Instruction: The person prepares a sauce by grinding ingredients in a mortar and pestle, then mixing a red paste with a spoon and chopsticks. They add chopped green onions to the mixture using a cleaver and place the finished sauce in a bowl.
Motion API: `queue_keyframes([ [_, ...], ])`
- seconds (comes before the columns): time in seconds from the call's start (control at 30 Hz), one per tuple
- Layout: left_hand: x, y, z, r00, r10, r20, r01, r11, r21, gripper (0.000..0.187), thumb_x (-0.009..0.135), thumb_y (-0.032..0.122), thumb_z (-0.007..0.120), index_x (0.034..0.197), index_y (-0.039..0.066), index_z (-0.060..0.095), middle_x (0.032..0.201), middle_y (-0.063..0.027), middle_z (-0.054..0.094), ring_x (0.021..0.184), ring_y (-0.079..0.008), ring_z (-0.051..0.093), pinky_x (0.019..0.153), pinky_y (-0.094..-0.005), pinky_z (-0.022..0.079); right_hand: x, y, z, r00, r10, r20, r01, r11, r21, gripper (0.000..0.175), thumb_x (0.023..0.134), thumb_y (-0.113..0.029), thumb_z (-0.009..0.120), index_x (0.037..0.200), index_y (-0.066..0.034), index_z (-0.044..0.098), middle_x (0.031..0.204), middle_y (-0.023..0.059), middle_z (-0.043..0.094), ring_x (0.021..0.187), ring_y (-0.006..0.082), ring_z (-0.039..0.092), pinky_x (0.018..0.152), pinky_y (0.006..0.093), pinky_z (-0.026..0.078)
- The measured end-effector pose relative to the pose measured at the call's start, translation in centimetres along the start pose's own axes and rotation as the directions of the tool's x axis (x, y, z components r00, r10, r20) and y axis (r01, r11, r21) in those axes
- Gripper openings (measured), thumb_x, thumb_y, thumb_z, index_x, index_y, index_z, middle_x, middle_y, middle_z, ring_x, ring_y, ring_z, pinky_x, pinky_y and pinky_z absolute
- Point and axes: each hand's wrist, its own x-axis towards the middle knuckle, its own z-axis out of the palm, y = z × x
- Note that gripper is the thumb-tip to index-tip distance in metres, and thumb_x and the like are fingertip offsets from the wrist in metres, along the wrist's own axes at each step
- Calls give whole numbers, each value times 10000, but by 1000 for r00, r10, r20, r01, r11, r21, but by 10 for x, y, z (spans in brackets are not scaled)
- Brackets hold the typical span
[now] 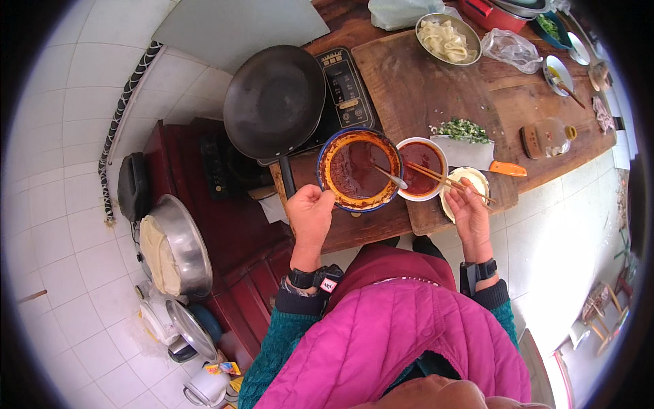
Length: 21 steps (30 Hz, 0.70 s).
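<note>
My left hand (311, 214) grips the near left rim of a blue-edged enamel bowl (358, 199). Dark red chili sauce (357, 168) coats its inside, and a metal spoon (391, 176) leans over its right rim. Touching or close beside it is a white bowl (443, 168) of red sauce. In my right hand (467, 212) is a pair of wooden chopsticks (444, 180), their tips over the white bowl's sauce. Under the chopsticks, partly hidden by my right hand, sits a round container with a pale inside (472, 176).
A black wok (276, 99) rests on an induction cooker (347, 97), handle toward me. On the wooden cutting board (398, 76) lie a cleaver (467, 153) and chopped scallions (462, 130). Farther off stand a bowl of dough wrappers (447, 41) and an oil bottle (549, 138).
</note>
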Motion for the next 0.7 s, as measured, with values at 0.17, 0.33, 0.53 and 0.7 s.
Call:
queue_keyframes([
  [0.17, 2, 4, 10, 999, 9, 30, -10, 999, 36, 123, 825, -37, 628, 709, -6, 607, 675, -19, 626, 588, -69, 591, 552, -222, 518, -23, -3, 2, 980, 199, -17, -200, 978, -64, 367, 929, -95, 643, 1266, 11, 544, 1175, 144, 629, 1023, 252, 642, 961, 414, 538],
  [0.33, 3, 9, 18, 995, 69, 76, -83, 978, 192, 128, 812, -27, 635, 689, -19, 602, 649, -24, 616, 578, -74, 589, 545, -227, 521, -55, -16, 42, 968, -30, 249, 185, 755, -629, 424, 860, 68, 636, 1271, -11, 566, 1092, 108, 641, 875, 194, 664, 821, 334, 549],
  [0.53, 2, 19, 31, 992, 65, 109, -82, 984, 159, 138, 810, -17, 631, 676, -19, 597, 639, -14, 606, 569, -58, 562, 510, -228, 490, -44, -33, 101, 476, -128, 870, 834, -248, -493, 443, 803, -4, 691, 1236, -16, 597, 990, 127, 616, 782, 243, 641, 705, 328, 525],
  [0.7, -3, 32, 38, 983, 129, 129, -161, 948, 275, 141, 788, 18, 657, 664, -15, 598, 607, 12, 591, 560, -37, 513, 490, -226, 424, -34, -29, 98, 372, -140, 917, 853, -337, -398, 344, 804, -21, 674, 1145, -18, 634, 953, 111, 601, 814, 267, 636, 668, 354, 530],
])
